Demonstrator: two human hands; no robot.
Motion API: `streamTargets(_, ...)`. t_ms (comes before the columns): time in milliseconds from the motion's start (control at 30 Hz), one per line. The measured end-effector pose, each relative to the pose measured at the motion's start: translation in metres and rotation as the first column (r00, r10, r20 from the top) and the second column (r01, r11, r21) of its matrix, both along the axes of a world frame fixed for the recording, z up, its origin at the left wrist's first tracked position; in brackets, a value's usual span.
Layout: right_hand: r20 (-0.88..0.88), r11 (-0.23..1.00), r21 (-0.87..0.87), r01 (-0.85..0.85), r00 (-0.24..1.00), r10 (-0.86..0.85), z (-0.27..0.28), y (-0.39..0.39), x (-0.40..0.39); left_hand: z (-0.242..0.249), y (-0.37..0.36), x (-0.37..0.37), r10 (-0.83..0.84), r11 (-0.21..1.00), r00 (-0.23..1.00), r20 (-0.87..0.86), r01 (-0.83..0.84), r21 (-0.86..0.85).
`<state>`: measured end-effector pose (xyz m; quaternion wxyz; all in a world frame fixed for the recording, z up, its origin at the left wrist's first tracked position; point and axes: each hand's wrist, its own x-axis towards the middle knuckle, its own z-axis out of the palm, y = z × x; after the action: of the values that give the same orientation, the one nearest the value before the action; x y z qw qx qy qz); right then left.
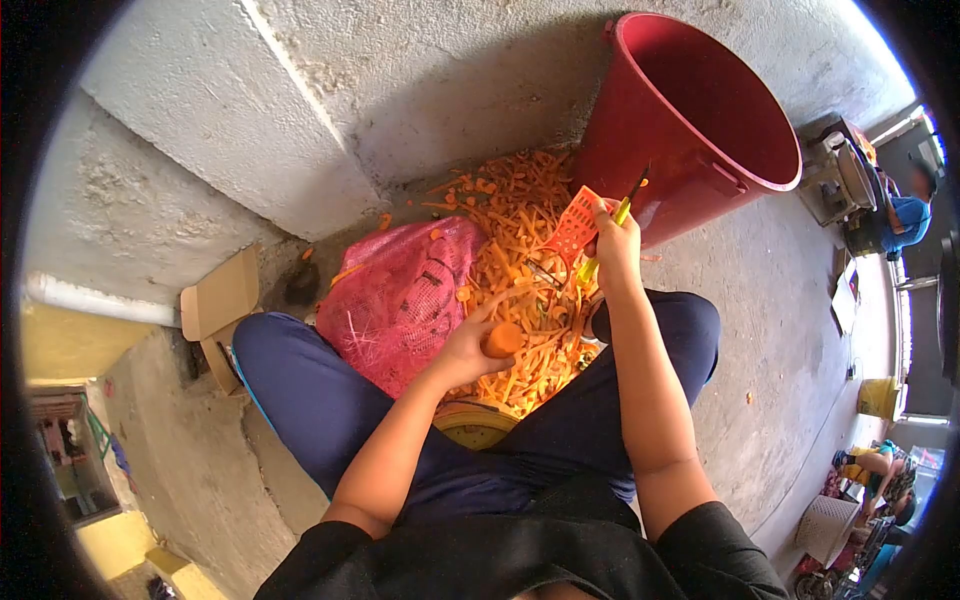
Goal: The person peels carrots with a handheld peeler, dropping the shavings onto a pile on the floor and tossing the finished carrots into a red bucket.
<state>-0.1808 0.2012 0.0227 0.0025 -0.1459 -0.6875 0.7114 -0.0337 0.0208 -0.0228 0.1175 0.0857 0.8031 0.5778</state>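
Between our knees, our left hand (462, 350) is closed around a carrot (503, 339), fingers wrapped on its near end so the cut face points away from us, toward the blade. Just beyond it, our right hand (615, 245) is clenched on a peeler (612, 232) with a yellow-green handle, raised above the carrot. Under both grips lies a heap of peelings (520, 230), where shavings drop. Left of the carrot hand sits a pink mesh sack (395, 295); beyond the peeler hand, a red bucket (700, 110).
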Motion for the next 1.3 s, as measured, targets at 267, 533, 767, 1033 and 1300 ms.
streamTargets(267, 0.205, 0.978, -0.063, -0.198, 0.957, 0.206, -0.006, -0.021, 0.015, 0.017, -0.004, 0.002, 0.0, 0.776, 0.958, 0.286, -0.18, 0.604)
streamTargets(533, 0.188, 0.958, 0.068, -0.277, 0.947, 0.261, -0.017, -0.028, 0.015, 0.023, -0.009, 0.004, -0.054, 0.739, 0.948, 0.313, -0.172, 0.651)
streamTargets(767, 0.22, 0.929, 0.141, -0.341, 0.926, 0.306, -0.034, -0.034, 0.016, 0.024, -0.002, 0.004, -0.006, 0.548, 0.965, 0.264, -0.217, 0.808)
streamTargets(1033, 0.324, 0.965, -0.036, -0.26, 0.91, 0.257, -0.021, -0.036, 0.021, 0.032, -0.002, 0.002, 0.038, 0.788, 0.982, 0.184, -0.143, 0.599)
streamTargets(1300, 0.237, 0.947, 0.117, -0.298, 0.935, 0.265, -0.025, -0.031, 0.013, 0.013, -0.005, 0.005, 0.165, 0.934, 0.972, 0.168, -0.209, 0.289)
